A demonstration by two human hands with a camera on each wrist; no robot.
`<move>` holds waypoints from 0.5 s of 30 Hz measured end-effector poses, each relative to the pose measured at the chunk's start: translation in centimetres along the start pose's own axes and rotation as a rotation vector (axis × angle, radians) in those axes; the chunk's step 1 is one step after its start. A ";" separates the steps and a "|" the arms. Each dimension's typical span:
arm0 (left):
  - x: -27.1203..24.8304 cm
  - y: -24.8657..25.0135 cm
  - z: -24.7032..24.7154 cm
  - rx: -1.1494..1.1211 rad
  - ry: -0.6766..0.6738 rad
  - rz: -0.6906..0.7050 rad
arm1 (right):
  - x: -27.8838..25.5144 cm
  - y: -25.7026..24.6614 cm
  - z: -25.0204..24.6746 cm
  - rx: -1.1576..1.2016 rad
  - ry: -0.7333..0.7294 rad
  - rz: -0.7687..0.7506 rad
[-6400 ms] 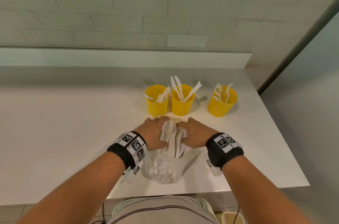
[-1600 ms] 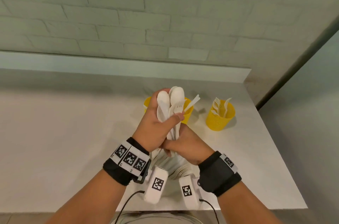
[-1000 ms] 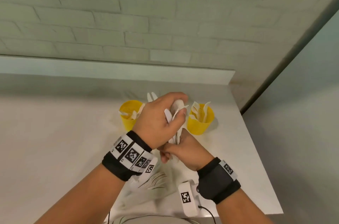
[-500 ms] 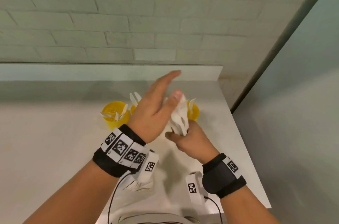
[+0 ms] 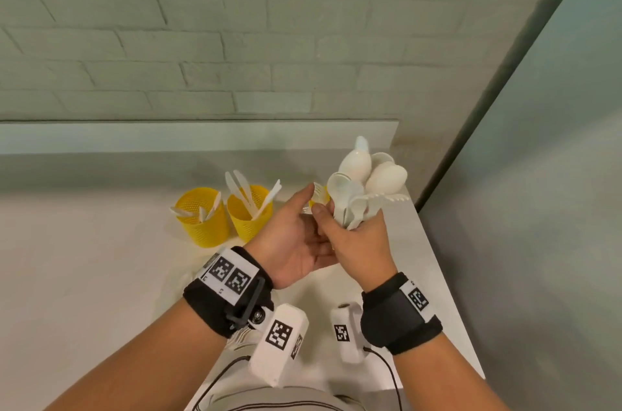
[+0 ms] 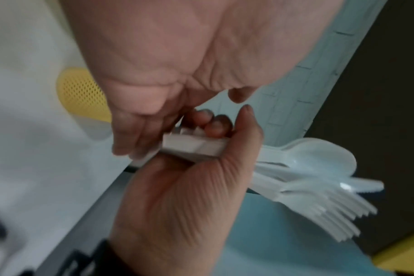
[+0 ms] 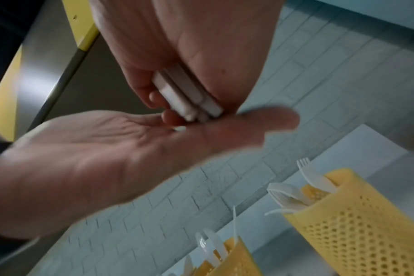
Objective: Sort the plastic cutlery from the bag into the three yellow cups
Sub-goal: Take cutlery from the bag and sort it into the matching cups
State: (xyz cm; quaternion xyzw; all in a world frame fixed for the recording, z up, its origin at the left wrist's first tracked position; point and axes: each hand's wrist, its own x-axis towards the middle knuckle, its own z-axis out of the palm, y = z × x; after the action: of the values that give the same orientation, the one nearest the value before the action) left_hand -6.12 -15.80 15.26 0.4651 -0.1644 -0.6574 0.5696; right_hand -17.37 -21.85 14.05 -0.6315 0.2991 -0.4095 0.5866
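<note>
- White plastic cutlery bundle (image 5: 361, 190): spoons, forks and at least one serrated knife, gripped by the handles in the right hand (image 5: 356, 242), heads fanned up and out past the table's right edge
- Right hand: fingers curled tight round the handles; the handle ends stick out below the fist, seen in the right wrist view
- Left hand (image 5: 289, 235): palm turned up, fingers straight and relaxed, lying just under the handle ends; they look to touch the palm, though blur leaves that unsure
- Yellow mesh cup, leftmost (image 5: 202, 222): upright on the table, a few white pieces leaning inside, type too small to tell
- Yellow mesh cup, middle (image 5: 249, 213): just beside the first, knives standing in it
- Third yellow cup (image 7: 357, 224): holds forks; in the head view almost wholly hidden behind the hands
- White table (image 5: 84, 276): broad bare surface to the left of the cups; right edge runs close beside the hands, with a drop to the grey floor beyond
- Low ledge (image 5: 168, 136) at the table's back, under a pale brick wall (image 5: 235, 23)
- Bag: cannot be made out in any view
</note>
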 end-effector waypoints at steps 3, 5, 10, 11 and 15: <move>0.0 -0.3 -0.3 0.241 0.012 0.236 | -0.2 0.6 -0.8 -0.009 -0.012 0.023; -0.3 -0.4 0.3 0.462 -0.020 0.419 | -0.5 0.9 -1.0 -0.020 -0.091 0.090; 0.0 -1.6 1.9 0.713 0.178 0.561 | -1.3 1.3 -0.7 -0.171 -0.285 0.189; 0.2 -1.7 1.9 0.655 0.186 0.544 | -1.5 1.1 -0.9 -0.148 -0.300 0.185; 0.3 -2.0 1.8 0.628 0.113 0.529 | -1.9 1.1 -1.9 -0.074 -0.410 0.243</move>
State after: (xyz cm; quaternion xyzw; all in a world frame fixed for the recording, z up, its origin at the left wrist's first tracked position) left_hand -8.73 -16.02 14.55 0.5934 -0.4393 -0.3798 0.5573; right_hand -19.89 -21.28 12.61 -0.6819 0.2624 -0.1877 0.6565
